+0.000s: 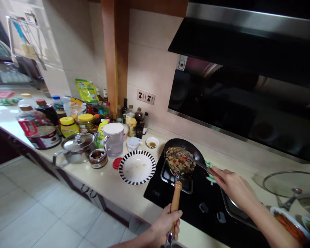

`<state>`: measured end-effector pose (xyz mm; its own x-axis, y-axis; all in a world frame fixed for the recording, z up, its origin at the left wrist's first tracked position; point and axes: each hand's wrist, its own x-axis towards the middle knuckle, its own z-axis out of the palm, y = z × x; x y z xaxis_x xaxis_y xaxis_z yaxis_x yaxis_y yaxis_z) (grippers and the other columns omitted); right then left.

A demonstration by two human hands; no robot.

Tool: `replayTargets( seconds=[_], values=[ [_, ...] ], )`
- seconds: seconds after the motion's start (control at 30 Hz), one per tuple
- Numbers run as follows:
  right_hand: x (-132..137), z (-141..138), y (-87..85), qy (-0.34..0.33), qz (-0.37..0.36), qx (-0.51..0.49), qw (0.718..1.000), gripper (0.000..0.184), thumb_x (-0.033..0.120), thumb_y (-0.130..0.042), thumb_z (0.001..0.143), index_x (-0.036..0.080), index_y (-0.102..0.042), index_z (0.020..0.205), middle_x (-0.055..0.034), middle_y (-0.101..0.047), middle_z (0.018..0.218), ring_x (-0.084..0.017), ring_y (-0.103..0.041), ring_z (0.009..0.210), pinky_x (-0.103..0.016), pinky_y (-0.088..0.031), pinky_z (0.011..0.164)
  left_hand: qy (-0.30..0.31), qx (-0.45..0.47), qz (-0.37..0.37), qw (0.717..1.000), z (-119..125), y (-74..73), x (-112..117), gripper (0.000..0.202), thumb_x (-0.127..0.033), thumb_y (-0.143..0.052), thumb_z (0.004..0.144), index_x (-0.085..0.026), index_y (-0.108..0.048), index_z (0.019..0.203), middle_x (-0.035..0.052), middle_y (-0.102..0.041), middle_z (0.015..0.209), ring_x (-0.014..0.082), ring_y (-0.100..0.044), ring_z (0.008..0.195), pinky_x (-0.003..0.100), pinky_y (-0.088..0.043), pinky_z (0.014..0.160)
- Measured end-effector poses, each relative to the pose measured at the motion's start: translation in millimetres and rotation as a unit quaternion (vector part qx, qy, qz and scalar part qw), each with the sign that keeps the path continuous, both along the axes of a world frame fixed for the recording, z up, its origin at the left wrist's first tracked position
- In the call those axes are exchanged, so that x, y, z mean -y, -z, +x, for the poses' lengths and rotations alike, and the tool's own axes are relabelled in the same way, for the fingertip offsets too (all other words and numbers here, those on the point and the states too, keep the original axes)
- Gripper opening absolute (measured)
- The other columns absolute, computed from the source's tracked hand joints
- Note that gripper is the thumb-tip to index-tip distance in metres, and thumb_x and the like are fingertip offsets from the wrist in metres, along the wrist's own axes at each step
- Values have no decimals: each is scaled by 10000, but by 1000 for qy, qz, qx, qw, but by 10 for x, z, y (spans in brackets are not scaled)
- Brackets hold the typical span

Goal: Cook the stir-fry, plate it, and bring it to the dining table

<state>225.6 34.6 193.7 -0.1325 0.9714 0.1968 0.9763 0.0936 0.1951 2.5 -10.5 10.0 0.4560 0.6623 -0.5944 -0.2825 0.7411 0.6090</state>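
My left hand [167, 222] is wrapped round the wooden handle [176, 196] of a black wok [198, 148]. The wok stands over the left burner and is tipped a little toward the left front. Chopped food with red bits [179, 161] fills its lower side. My right hand [231, 184] grips a metal spatula [200, 164], whose blade rests in the food. Left of the wok, a white plate [136, 167] with a black striped rim carries a few wet stains. A small striped bowl [152, 142] of brownish liquid sits behind the plate.
A lidded steel pot [79, 150], an open jar [98, 158], a clear pitcher [114, 139] and several bottles crowd the counter at left. The range hood [237, 86] overhangs the black stove [193, 220]. On the right are a glass lid [294, 184] and a dish of orange-red food [290, 225].
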Motion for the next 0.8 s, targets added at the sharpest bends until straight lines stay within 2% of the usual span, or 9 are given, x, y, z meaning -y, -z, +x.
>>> replayTargets(
  seconds=[0.07, 0.17, 0.3, 0.43, 0.53, 0.63, 0.8],
  values=[
    [-134, -178, 131, -15, -12, 32, 999, 359, 350, -331, 953, 318, -567, 1222, -42, -651, 898, -173, -640, 646, -245, -350, 493, 5, -1, -1, 1000, -4, -21, -1, 464, -469, -681, 667, -253, -308, 838, -104, -446, 576, 31, -358, 381, 184, -192, 416],
    [-262, -282, 278, -40, -27, 86, 995, 351, 297, -336, 954, 330, -533, 1243, -34, -628, 905, -161, -625, 610, -246, -312, 469, 10, -9, 2, 1000, -3, -31, -7, 441, -456, -667, 685, -252, -305, 831, -106, -445, 569, 32, -352, 377, 182, -196, 416],
    [-348, -199, 300, -57, -24, 100, 993, 324, 275, -371, 946, 356, -533, 1215, -19, -618, 892, -153, -619, 615, -241, -295, 467, 8, -6, -6, 1000, 2, -6, -13, 441, -457, -670, 685, -251, -308, 830, -107, -444, 569, 32, -361, 379, 171, -204, 424],
    [-490, -222, 317, -21, 1, 98, 995, 322, 317, -366, 957, 334, -516, 1242, -29, -624, 893, -168, -632, 632, -246, -293, 466, 3, -9, 0, 1000, 10, 45, -12, 423, -452, -660, 696, -251, -314, 831, -104, -449, 560, 34, -356, 376, 172, -204, 419],
    [-545, -297, 384, -3, -13, 110, 994, 318, 292, -385, 951, 297, -531, 1235, -45, -633, 912, -163, -639, 625, -241, -296, 460, 3, -7, 8, 1000, 19, 76, -15, 439, -469, -667, 685, -250, -315, 831, -104, -456, 566, 33, -357, 372, 169, -217, 420],
    [-422, -258, 464, -8, -16, 114, 993, 334, 291, -375, 952, 321, -529, 1246, -44, -643, 934, -160, -645, 607, -235, -316, 451, 5, -6, 5, 1000, 23, 75, -22, 462, -478, -680, 668, -251, -315, 837, -100, -467, 574, 35, -365, 370, 171, -228, 420],
    [-44, 74, 667, -49, 17, 69, 996, 393, 323, -327, 952, 378, -492, 1304, -37, -661, 966, -164, -658, 604, -242, -388, 438, 8, -9, 3, 1000, 6, 21, -33, 462, -453, -698, 652, -247, -323, 827, -90, -484, 554, 40, -373, 353, 178, -224, 408]
  ],
)
